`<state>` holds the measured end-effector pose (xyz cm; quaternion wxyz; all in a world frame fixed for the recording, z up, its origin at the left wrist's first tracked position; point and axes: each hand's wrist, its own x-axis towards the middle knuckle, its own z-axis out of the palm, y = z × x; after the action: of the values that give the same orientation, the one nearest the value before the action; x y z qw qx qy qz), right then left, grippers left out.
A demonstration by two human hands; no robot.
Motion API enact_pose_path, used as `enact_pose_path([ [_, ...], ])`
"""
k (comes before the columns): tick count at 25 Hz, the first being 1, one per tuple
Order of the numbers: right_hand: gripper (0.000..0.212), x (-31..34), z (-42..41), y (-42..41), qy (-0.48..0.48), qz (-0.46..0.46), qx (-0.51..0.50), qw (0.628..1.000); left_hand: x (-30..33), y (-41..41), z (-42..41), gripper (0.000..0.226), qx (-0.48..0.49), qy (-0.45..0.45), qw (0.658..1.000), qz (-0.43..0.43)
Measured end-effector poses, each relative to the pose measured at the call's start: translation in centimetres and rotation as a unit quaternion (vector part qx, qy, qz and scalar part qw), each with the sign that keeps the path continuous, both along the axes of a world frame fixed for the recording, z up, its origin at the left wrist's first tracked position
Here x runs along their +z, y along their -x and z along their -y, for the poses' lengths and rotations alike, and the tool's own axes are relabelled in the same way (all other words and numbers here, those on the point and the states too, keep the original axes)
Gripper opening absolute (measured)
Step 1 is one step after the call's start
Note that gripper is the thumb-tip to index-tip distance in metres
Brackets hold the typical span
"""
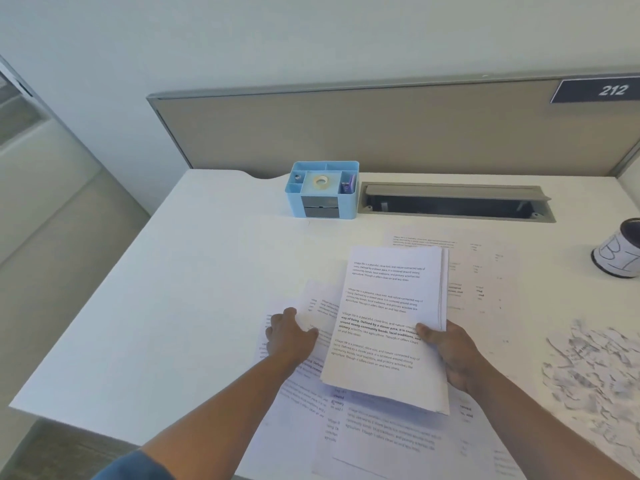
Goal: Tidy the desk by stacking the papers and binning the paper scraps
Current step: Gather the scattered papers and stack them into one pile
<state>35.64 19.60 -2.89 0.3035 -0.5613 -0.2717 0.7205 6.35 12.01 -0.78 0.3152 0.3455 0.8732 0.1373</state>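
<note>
My right hand (450, 355) grips a stack of printed papers (384, 317) by its right edge, thumb on top, and holds it just above the white desk (156, 306). My left hand (289, 336) lies on a loose sheet (318, 306) to the left of the stack, fingers curled at its edge; whether it pinches the sheet I cannot tell. More printed sheets (381, 441) lie spread flat under and in front of the stack. Another flat sheet (485, 271) lies behind it to the right. A heap of torn paper scraps (595, 372) covers the desk's right side.
A light blue desk organiser (323, 190) with a tape roll stands at the back centre. Beside it is an open grey cable tray (453, 202) sunk in the desk. A dark cup with a white label (620, 251) stands at the far right. A beige partition (346, 133) closes the back.
</note>
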Motion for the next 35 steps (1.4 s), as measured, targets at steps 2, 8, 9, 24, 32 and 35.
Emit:
enact_pose_path([
  [2,0.027,-0.3,-0.4,0.3,0.014,-0.005,-0.004,1.0,0.0,0.7,-0.7,0.064,0.022,-0.004,1.0,0.021],
  [8,0.036,-1.8,-0.6,0.1,0.041,-0.025,0.002,0.999,-0.7,1.7,-1.1,0.04,0.054,-0.015,0.998,0.031],
  [9,0.037,-1.9,-0.7,0.0,0.04,-0.027,0.003,0.999,-0.9,1.8,-1.0,0.038,0.059,-0.023,0.997,0.033],
  [24,0.045,-2.7,-1.0,-0.1,0.048,-0.059,0.008,0.997,-1.8,4.0,-1.2,0.032,0.102,-0.064,0.971,0.205],
  [32,0.039,-2.8,-1.0,-0.2,0.044,-0.063,0.005,0.997,-1.0,3.8,-1.1,0.051,0.075,-0.041,0.973,0.216],
  [35,0.042,-2.7,-1.0,-0.2,0.042,-0.063,0.008,0.997,-1.1,3.5,-0.8,0.057,0.056,-0.044,0.978,0.194],
])
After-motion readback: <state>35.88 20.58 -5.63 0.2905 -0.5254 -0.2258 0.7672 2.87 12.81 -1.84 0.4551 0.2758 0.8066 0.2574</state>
